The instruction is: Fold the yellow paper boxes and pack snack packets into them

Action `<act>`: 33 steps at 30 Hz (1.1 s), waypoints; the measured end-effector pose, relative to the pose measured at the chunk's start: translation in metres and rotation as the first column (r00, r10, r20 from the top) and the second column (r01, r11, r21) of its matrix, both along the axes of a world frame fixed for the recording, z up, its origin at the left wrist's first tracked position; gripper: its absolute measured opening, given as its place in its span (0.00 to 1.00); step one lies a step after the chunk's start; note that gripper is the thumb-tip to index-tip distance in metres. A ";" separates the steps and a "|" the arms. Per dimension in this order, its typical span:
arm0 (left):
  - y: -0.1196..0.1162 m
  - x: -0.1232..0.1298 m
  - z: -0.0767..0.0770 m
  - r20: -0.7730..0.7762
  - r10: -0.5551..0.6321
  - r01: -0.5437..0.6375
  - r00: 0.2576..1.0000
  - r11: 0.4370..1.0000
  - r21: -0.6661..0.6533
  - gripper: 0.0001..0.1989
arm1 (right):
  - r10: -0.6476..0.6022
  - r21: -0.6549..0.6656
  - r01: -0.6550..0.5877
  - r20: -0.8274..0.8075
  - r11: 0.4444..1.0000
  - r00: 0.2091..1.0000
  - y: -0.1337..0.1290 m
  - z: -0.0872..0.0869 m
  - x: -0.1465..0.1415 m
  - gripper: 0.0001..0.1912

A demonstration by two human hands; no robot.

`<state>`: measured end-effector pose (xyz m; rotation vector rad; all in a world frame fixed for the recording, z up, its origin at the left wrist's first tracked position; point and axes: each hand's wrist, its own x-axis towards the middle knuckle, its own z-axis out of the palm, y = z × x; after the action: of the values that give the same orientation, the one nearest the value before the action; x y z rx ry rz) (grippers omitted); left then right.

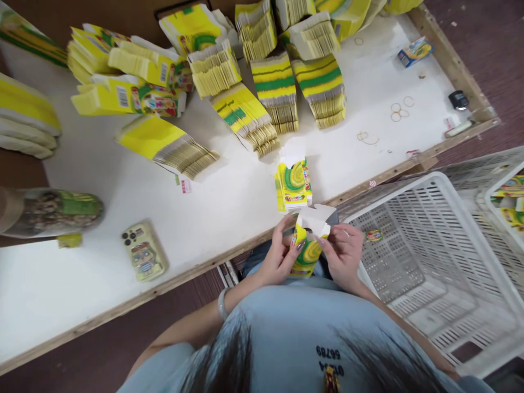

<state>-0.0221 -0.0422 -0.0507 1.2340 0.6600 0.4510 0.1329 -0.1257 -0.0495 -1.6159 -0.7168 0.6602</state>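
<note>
A small yellow and green carton (308, 256) is held between my two hands in front of my chest, its white top flaps standing up and its mouth open. My left hand (279, 255) grips the carton's left side, thumb on the front face. On the right side, my right hand (341, 252) pinches near the upper edge, with the thumb at the front. Just beyond them, at the table's near edge, lie a few similar cartons (293, 180), overlapping, with white flaps showing. What is inside the held carton cannot be made out.
Bundles of flat yellow cartons (274, 82) cover the back of the white table (213, 218). A phone (144, 252) and a jar (53, 212) stand left. Rubber bands (396, 112), a blue box (415, 52) and a black lid (458, 100) lie right. A white crate (454, 218) sits beside me.
</note>
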 end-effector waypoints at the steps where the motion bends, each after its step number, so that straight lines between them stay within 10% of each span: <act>1: 0.000 -0.002 -0.002 0.025 0.011 -0.011 1.000 1.000 0.027 0.33 | 0.021 -0.004 -0.020 0.022 1.000 1.000 -0.001 0.001 0.004 0.13; 7: 0.013 -0.004 0.006 0.061 -0.233 0.236 0.971 0.970 -0.059 0.28 | 0.284 0.002 -0.284 0.052 0.959 0.957 -0.002 0.009 0.020 0.09; 10: 0.020 -0.002 0.013 0.117 -0.227 0.235 0.967 0.970 -0.061 0.22 | 0.181 0.018 -0.182 0.059 0.983 0.982 -0.003 0.006 0.015 0.06; 14: 0.028 -0.002 0.018 0.090 -0.242 0.239 0.966 0.970 0.045 0.22 | 0.072 0.060 -0.068 -0.059 0.996 0.996 -0.004 -0.002 0.008 0.33; 17: 0.030 -0.004 0.018 0.016 -0.311 0.305 0.950 0.941 0.146 0.19 | 0.129 0.015 -0.129 -0.051 0.992 0.990 -0.004 -0.004 0.011 0.19; 20: 0.027 -0.006 0.011 0.008 -0.280 0.271 0.960 0.936 0.222 0.19 | 0.165 -0.041 -0.165 0.001 0.986 0.986 -0.004 -0.002 0.020 0.09; 25: 0.018 -0.004 -0.004 0.039 -0.147 0.131 0.988 0.953 0.273 0.28 | 0.407 0.043 -0.412 0.087 0.910 0.909 -0.007 0.007 0.035 0.21; 33: 0.027 0.000 0.018 -0.148 -0.149 0.187 0.978 0.937 0.294 0.24 | 0.401 -0.097 -0.450 -0.317 0.887 0.859 -0.005 0.023 0.016 0.24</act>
<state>-0.0217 -0.0149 -0.0328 1.6109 0.5960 0.3435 0.1492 -0.1308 -0.0260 -1.4738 -0.8268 1.2863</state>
